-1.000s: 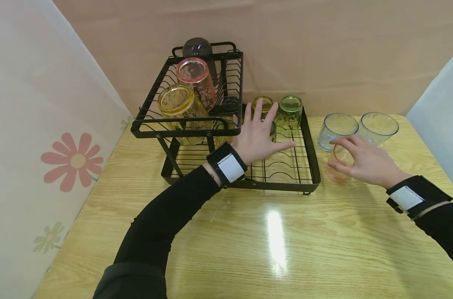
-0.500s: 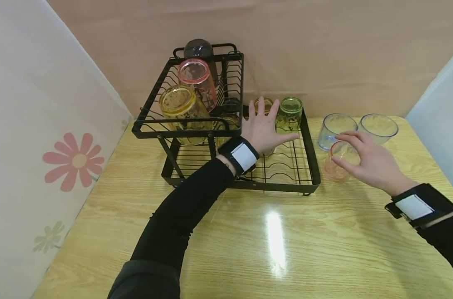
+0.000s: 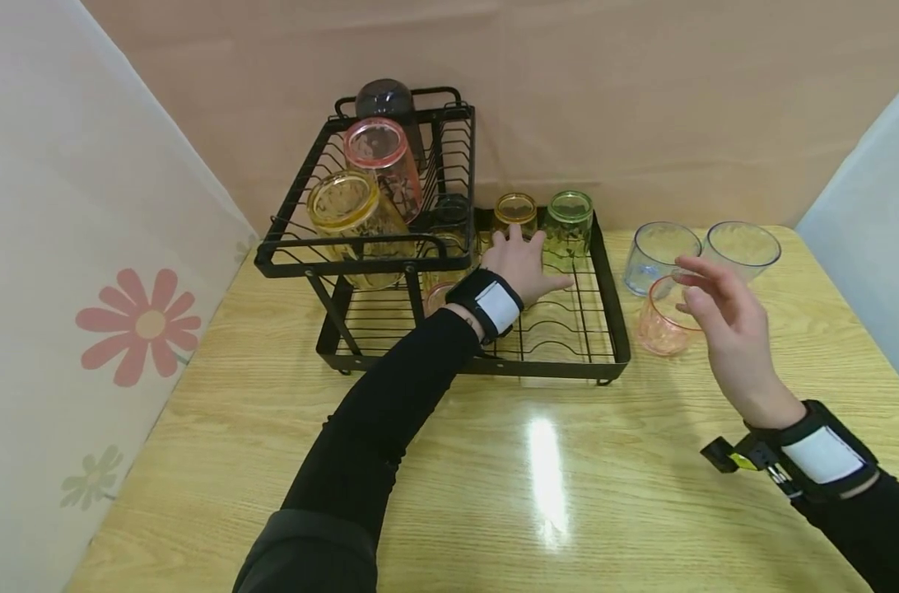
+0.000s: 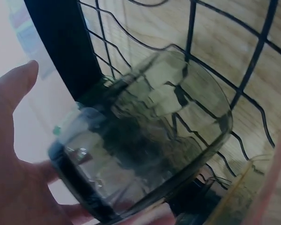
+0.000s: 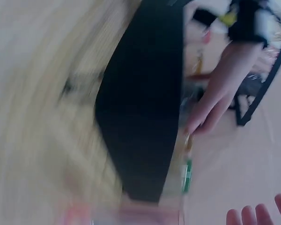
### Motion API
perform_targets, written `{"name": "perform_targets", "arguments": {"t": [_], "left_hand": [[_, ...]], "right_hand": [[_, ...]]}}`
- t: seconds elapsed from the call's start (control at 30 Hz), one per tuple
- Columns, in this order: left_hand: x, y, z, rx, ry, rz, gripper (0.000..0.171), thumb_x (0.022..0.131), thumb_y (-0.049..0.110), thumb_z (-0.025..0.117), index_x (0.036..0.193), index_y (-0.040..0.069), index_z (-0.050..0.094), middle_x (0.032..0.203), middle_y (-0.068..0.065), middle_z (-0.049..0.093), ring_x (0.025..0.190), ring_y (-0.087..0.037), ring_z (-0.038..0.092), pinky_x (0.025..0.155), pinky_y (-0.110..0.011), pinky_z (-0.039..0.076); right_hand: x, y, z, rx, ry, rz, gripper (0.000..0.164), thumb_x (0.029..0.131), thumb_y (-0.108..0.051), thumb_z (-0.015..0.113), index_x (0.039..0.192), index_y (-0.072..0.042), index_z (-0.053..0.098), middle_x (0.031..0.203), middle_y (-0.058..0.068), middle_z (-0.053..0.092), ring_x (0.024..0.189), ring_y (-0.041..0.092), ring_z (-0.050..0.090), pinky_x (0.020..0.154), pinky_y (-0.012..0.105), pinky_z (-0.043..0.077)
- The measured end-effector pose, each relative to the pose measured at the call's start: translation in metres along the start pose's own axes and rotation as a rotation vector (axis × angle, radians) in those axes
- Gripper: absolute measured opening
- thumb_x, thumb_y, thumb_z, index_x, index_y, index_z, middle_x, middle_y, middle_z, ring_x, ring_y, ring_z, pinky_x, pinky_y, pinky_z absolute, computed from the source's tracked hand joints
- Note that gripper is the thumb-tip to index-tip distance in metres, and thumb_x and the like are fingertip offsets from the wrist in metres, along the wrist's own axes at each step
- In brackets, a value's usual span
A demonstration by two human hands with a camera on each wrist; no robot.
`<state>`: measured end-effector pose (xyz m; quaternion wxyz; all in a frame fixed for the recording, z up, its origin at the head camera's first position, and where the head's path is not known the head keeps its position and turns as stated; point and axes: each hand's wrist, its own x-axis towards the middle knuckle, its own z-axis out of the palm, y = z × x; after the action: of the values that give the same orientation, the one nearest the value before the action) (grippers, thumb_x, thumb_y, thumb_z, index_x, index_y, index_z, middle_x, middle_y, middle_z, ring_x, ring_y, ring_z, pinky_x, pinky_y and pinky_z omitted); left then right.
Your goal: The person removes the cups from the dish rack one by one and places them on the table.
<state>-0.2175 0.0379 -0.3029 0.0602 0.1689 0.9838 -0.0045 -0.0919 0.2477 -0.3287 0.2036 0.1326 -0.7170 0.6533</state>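
Note:
My left hand (image 3: 522, 268) reaches over the lower tier of the black dish rack (image 3: 546, 370), fingers spread and thumb held out. In the left wrist view an upside-down grey glass (image 4: 140, 136) stands on the wires. Fingers show behind its base, while the thumb (image 4: 21, 82) is apart from it; whether they touch it I cannot tell. My right hand (image 3: 734, 338) hovers with loosely bent fingers beside a short pink-orange glass (image 3: 660, 328), holding nothing. That glass stands upright on the table. An amber glass (image 3: 515, 207) and a green glass (image 3: 570, 226) stand inverted behind my left hand.
Two blue-rimmed clear glasses (image 3: 645, 268) stand upright at the back right. On the rack's upper tier are inverted yellow (image 3: 349, 212), pink (image 3: 384, 165) and dark grey (image 3: 386, 100) glasses. More glasses sit beneath that tier, partly hidden. A backdrop wall (image 3: 642, 99) closes the far side.
My left hand has shifted slightly right and lower, its fingers now bent down more. The right hand has drawn away from the pink-orange glass and turned upward; the glass stays on the table.

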Motion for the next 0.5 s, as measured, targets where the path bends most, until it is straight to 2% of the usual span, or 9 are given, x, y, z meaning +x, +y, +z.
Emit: {"name": "perform_targets", "arguments": {"t": [0.1, 0.27, 0.4, 0.5], "left_hand": [[0.006, 0.003, 0.001, 0.010, -0.004, -0.004, 0.078, 0.087, 0.071, 0.051, 0.149, 0.027, 0.036, 0.140, -0.013, 0.042, 0.121, -0.030, 0.047, 0.081, -0.034, 0.051], [0.020, 0.003, 0.009, 0.034, 0.000, -0.012, 0.069, 0.087, 0.064, 0.058, 0.141, 0.024, 0.043, 0.131, -0.013, 0.048, 0.110, -0.028, 0.053, 0.076, -0.032, 0.051], [0.028, 0.000, 0.014, 0.064, 0.013, 0.003, 0.071, 0.086, 0.059, 0.064, 0.143, 0.023, 0.041, 0.132, -0.014, 0.049, 0.107, -0.028, 0.054, 0.074, -0.032, 0.053], [0.029, -0.001, 0.013, 0.072, 0.021, 0.023, 0.072, 0.086, 0.056, 0.066, 0.145, 0.024, 0.041, 0.132, -0.014, 0.050, 0.107, -0.029, 0.055, 0.074, -0.033, 0.053]], "right_hand": [[-0.009, 0.000, 0.008, 0.274, 0.023, 0.035, 0.031, 0.101, -0.002, 0.044, 0.129, 0.001, 0.057, 0.127, 0.012, 0.054, 0.114, 0.020, 0.053, 0.083, 0.021, 0.048], [-0.025, -0.003, 0.018, 0.518, 0.017, 0.184, 0.033, 0.105, -0.010, 0.034, 0.128, -0.002, 0.057, 0.126, 0.010, 0.054, 0.115, 0.024, 0.052, 0.084, 0.029, 0.050], [-0.031, 0.001, 0.019, 0.851, -0.066, 0.293, 0.045, 0.107, -0.021, 0.018, 0.135, -0.005, 0.050, 0.135, 0.010, 0.049, 0.124, 0.025, 0.048, 0.095, 0.036, 0.045], [-0.034, 0.003, 0.019, 1.073, -0.088, 0.370, 0.048, 0.107, -0.030, 0.017, 0.140, -0.006, 0.042, 0.146, 0.012, 0.039, 0.133, 0.026, 0.041, 0.104, 0.040, 0.038]]}}
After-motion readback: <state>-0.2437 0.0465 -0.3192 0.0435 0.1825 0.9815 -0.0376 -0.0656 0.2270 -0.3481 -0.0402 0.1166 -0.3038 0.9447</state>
